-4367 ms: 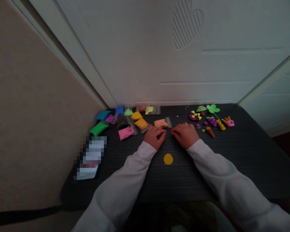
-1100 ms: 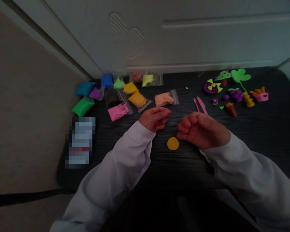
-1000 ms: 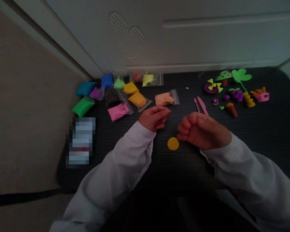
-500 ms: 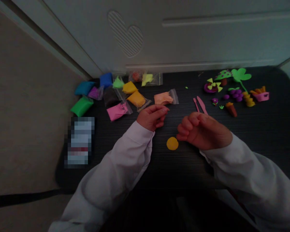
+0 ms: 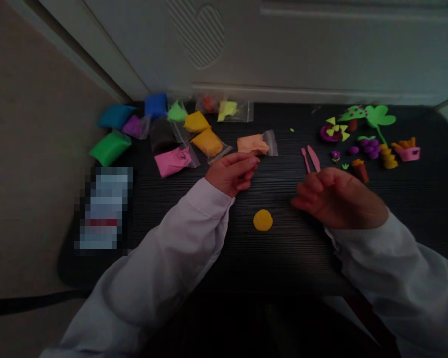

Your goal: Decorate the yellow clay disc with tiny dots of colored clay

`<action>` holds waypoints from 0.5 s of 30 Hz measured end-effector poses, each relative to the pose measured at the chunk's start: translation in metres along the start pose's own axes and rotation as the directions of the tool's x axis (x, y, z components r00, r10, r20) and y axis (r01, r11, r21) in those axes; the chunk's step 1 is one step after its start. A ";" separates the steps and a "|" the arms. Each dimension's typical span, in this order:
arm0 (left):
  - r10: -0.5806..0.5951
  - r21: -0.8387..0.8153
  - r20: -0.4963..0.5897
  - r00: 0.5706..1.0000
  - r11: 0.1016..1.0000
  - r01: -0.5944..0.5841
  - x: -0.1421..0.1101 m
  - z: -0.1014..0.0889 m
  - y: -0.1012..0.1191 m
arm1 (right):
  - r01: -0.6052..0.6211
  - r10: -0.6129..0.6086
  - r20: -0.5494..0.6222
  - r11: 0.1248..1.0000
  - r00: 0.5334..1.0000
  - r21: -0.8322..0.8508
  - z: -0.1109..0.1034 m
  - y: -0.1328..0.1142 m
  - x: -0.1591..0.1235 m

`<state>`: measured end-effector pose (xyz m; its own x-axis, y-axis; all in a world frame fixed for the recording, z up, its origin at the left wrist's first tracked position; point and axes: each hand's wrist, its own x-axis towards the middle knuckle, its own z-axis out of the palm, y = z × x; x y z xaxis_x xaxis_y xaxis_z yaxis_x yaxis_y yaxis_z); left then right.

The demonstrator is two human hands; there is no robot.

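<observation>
My left hand (image 5: 232,174) is pinched, thumb against forefinger, just in front of the bag of peach clay (image 5: 253,144). Whatever sits at its fingertips is too small to make out. My right hand (image 5: 338,199) hovers over the table to the right, fingers curled in and thumb tip close to the forefinger; its grip is too dark to show what it holds. Between and below the hands lies a flat round yellow clay disc (image 5: 263,220) with faint pale spots. Behind my right hand are a pink plastic knife (image 5: 313,158) and a thin pink tool (image 5: 305,159).
Bagged clay stands at the back left: green (image 5: 110,148), pink (image 5: 172,161), yellow (image 5: 207,142) and others. A phone (image 5: 103,209) with a blurred screen lies at left. Small clay models, including a pink basket (image 5: 409,153) and purple balls (image 5: 369,147), sit at right. A white panel (image 5: 302,59) rises behind.
My right hand has moved to the right, away from the yellow disc. My left hand keeps its pinch in nearly the same place. The camera view has shifted slightly.
</observation>
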<state>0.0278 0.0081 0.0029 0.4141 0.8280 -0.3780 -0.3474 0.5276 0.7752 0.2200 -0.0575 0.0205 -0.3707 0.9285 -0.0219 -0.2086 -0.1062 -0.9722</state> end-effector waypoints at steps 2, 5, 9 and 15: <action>0.000 -0.014 -0.006 1.000 1.000 0.000 0.001 0.000 0.001 | 0.006 -0.007 -0.032 0.999 0.999 -0.039 -0.004 -0.002 -0.001; -0.010 -0.022 -0.012 1.000 1.000 0.010 0.001 0.000 0.003 | 0.006 -0.007 -0.044 0.999 0.999 -0.043 -0.005 -0.004 -0.001; -0.037 -0.031 -0.015 0.999 0.999 0.037 0.001 0.000 0.004 | -0.001 -0.005 -0.030 0.982 1.000 -0.191 -0.002 -0.004 -0.002; -0.040 -0.044 -0.015 0.999 0.998 0.039 0.001 0.000 0.004 | -0.068 0.071 -0.015 0.991 0.997 0.116 0.007 -0.002 -0.002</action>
<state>0.0268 0.0110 0.0061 0.4151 0.8092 -0.4159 -0.3674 0.5673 0.7370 0.2151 -0.0617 0.0244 -0.3710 0.9239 -0.0939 -0.2868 -0.2101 -0.9347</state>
